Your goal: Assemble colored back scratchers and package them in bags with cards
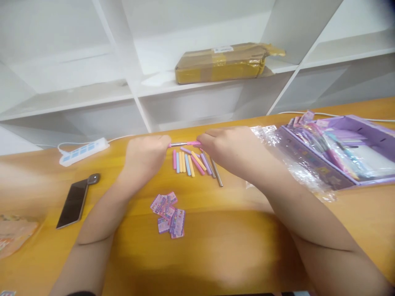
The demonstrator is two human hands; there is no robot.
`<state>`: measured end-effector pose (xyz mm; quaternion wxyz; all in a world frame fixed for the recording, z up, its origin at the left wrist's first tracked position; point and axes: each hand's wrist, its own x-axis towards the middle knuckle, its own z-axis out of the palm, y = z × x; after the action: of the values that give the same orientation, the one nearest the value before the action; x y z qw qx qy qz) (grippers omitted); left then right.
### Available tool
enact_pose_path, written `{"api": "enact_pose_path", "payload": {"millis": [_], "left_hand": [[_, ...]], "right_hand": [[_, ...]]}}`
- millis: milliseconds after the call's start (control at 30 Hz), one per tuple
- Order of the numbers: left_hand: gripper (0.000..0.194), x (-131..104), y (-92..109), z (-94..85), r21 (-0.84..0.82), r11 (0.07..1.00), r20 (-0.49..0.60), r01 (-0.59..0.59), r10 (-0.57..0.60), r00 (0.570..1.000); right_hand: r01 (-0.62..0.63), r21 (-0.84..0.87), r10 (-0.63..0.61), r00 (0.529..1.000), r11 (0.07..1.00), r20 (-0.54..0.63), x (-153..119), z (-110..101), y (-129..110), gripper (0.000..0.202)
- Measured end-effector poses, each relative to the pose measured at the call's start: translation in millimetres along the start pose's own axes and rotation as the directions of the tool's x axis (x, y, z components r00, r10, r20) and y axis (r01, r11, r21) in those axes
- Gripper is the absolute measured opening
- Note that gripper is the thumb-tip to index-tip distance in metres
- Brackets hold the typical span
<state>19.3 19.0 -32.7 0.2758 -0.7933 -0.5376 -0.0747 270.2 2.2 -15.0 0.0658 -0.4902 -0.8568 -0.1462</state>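
Btwn the two hands, over the far part of the bench (234, 255), is a thin pink-and-silver rod (179, 144), roughly level, pink at both ends w/ silver showing mid-length. L hand (146, 154) is closed on one end, R hand (230, 142) closed on the other; backs of both face the camera, so most fingertips are hidden & can't tell the exact grip. Just below the rod, nearer the camera, lies a loose row of short coloured sticks (184, 162) in pink, blue, yellow & purple, mostly side by side, a few slanted across others at the R end. Next to that end, a couple of silver tubes (217, 172) lie at a slant, nearest the R hand. Closer in, a small pile of pink/purple cards (177, 223), overlapping. Off to the R: crumpled clear plastic (304, 174) against an open purple box (321, 162) w/ pens & wrapped bits inside; white cord (339, 116) runs behind it. Off to the L: white power strip (84, 152) w/ blue panels, then a dark phone (73, 203) w/ a small round black thing (93, 179) at its top corner, plus part of an orange-brown bag (15, 236) at the edge, blurred. Behind, on a white shelf (101, 94) unit, sits a taped cardboard box (220, 65), one end torn.
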Motion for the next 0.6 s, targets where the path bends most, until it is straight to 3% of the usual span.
{"api": "enact_pose_path", "payload": {"millis": [233, 400, 500, 600], "left_hand": [[0.029, 2, -1, -2.7, -0.026, 0.999, 0.043, 0.029, -0.028, 0.999], [0.026, 12, -11, 2.8, -0.043, 0.996, 0.111, 0.078, -0.073, 0.991], [0.025, 22, -33, 7.4, -0.033, 0.982, 0.129, 0.185, -0.179, 0.975], [0.024, 28, -68, 9.2, 0.033, 0.943, 0.08, 0.33, -0.331, 0.94]], "right_hand": [[-0.003, -0.021, 0.002, 1.0, 1.0, -0.014, 1, 1, -1, 0.021], [0.01, -0.052, -0.016, 0.993, 0.999, -0.118, 1, 6, 3, 0.028], [-0.107, -0.104, 0.086, 0.979, 0.989, -0.185, 4, 5, 26, 0.038], [-0.283, -0.098, 0.249, 0.932, 0.954, -0.265, 13, 7, 76, 0.05]]}}
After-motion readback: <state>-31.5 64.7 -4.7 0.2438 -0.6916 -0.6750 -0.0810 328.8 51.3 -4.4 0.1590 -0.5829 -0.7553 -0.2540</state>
